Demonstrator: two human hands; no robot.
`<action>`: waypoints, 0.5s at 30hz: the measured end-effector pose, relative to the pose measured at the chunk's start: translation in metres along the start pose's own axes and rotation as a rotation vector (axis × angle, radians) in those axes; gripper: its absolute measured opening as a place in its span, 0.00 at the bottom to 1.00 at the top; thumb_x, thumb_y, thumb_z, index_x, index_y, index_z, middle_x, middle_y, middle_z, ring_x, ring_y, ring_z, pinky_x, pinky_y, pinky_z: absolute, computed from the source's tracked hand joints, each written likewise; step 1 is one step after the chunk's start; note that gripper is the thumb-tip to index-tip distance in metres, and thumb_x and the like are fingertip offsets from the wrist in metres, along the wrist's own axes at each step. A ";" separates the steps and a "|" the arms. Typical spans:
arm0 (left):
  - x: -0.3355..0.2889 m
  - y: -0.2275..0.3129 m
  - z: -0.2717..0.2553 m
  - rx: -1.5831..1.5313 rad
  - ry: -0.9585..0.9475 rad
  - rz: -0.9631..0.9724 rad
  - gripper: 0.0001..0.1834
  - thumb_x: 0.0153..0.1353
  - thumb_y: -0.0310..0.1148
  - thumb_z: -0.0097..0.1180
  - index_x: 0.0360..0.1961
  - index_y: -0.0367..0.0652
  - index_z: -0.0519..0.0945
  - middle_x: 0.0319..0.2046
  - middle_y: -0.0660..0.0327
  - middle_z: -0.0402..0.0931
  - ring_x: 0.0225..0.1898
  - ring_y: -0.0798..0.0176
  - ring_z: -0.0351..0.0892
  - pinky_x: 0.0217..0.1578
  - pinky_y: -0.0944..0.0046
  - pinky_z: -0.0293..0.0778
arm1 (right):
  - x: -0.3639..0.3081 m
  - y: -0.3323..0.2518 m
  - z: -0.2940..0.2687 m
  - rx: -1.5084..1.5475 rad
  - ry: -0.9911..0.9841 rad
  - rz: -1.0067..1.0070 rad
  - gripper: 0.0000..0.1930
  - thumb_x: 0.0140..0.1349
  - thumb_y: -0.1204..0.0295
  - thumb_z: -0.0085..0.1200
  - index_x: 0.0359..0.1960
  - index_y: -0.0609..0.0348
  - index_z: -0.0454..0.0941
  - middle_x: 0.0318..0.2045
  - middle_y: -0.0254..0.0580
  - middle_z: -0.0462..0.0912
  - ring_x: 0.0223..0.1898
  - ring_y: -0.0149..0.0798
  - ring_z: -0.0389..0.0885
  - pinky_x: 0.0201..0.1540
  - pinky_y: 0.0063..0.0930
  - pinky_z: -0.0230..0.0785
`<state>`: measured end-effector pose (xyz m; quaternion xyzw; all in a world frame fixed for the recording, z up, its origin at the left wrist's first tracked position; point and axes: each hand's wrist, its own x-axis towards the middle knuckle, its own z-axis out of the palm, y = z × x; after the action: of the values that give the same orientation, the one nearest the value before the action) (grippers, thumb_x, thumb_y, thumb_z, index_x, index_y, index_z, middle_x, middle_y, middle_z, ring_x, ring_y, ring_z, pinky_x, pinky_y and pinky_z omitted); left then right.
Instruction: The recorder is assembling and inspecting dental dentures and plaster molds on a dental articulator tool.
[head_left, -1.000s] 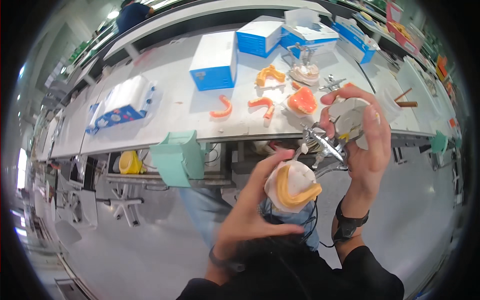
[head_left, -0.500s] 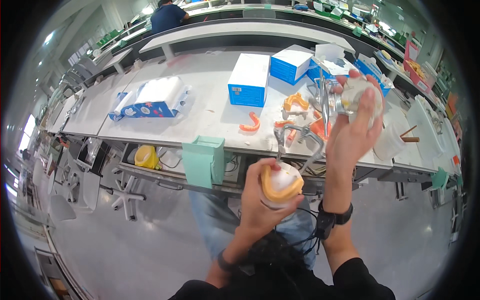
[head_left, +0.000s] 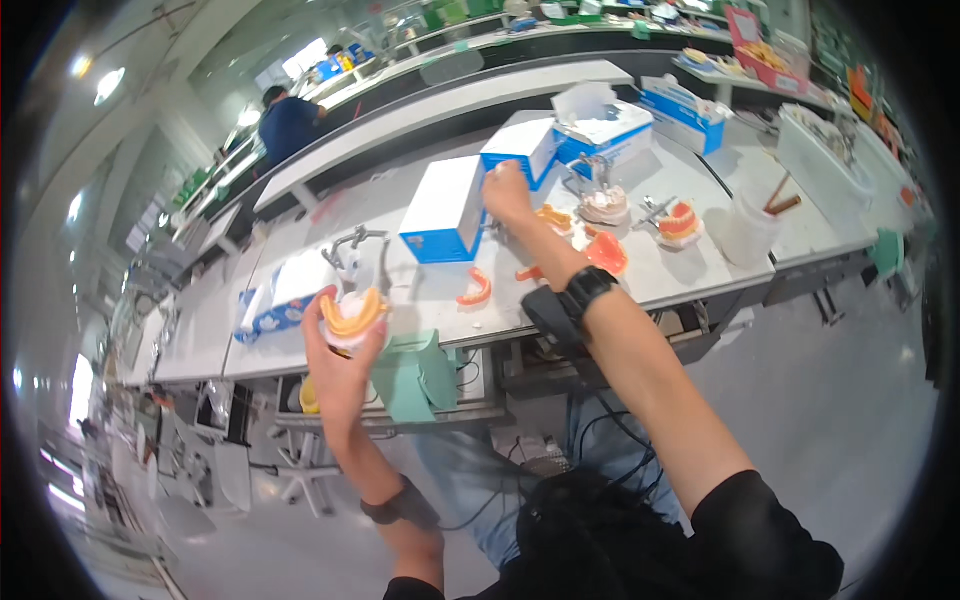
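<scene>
My left hand (head_left: pixel 345 355) is closed around a plaster dental cast (head_left: pixel 348 322) with a yellow wax rim on top, held above the bench's front edge at the left. A metal articulator frame (head_left: pixel 358 240) shows just beyond this cast. My right hand (head_left: pixel 507 192) reaches forward across the bench, fingers curled in, beside a white and blue box (head_left: pixel 445 205). Whatever its fingers hold, if anything, is hidden. Below that forearm lie a pink curved rim (head_left: pixel 475 289) and a red-orange dental plate (head_left: pixel 606 254). A yellow wax rim (head_left: pixel 553 218) is partly behind the wrist.
A pale plaster cast (head_left: pixel 605 207) on an articulator and a cast with red wax (head_left: pixel 679 226) stand to the right. A white tub (head_left: pixel 748 232) with brown sticks is further right. A green paper bag (head_left: pixel 413 378) hangs at the front edge; a wrapped tissue pack (head_left: pixel 285 300) lies left.
My left hand has moved left with the cast. The right hand has left the pale plaster piece it was touching and gone left to the boxes, its fingers now curled. The view has shifted.
</scene>
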<state>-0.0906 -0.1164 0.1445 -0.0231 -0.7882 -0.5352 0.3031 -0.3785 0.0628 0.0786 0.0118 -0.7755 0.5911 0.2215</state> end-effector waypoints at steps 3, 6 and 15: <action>0.034 -0.036 -0.013 0.075 -0.080 -0.124 0.36 0.51 0.29 0.70 0.60 0.34 0.67 0.52 0.55 0.70 0.51 0.62 0.73 0.54 0.65 0.68 | -0.003 0.008 -0.004 -0.216 -0.088 -0.016 0.24 0.60 0.67 0.52 0.52 0.76 0.64 0.51 0.72 0.71 0.54 0.68 0.70 0.59 0.49 0.65; 0.048 -0.075 -0.024 0.023 -0.146 -0.217 0.33 0.50 0.32 0.72 0.56 0.34 0.71 0.47 0.57 0.74 0.50 0.63 0.74 0.53 0.65 0.68 | -0.019 -0.015 -0.037 -0.317 -0.177 -0.305 0.24 0.59 0.65 0.55 0.51 0.73 0.69 0.51 0.68 0.73 0.55 0.62 0.72 0.58 0.46 0.67; 0.050 -0.135 0.010 0.099 -0.195 -0.022 0.34 0.50 0.36 0.73 0.57 0.37 0.74 0.53 0.52 0.76 0.52 0.61 0.76 0.49 0.64 0.71 | -0.118 0.008 -0.213 -0.303 -0.127 -0.465 0.34 0.52 0.65 0.66 0.60 0.67 0.68 0.53 0.58 0.76 0.56 0.54 0.75 0.61 0.38 0.65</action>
<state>-0.1844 -0.1800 0.0556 -0.0513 -0.8396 -0.4940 0.2200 -0.2045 0.2331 0.0725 0.1931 -0.8437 0.3999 0.3015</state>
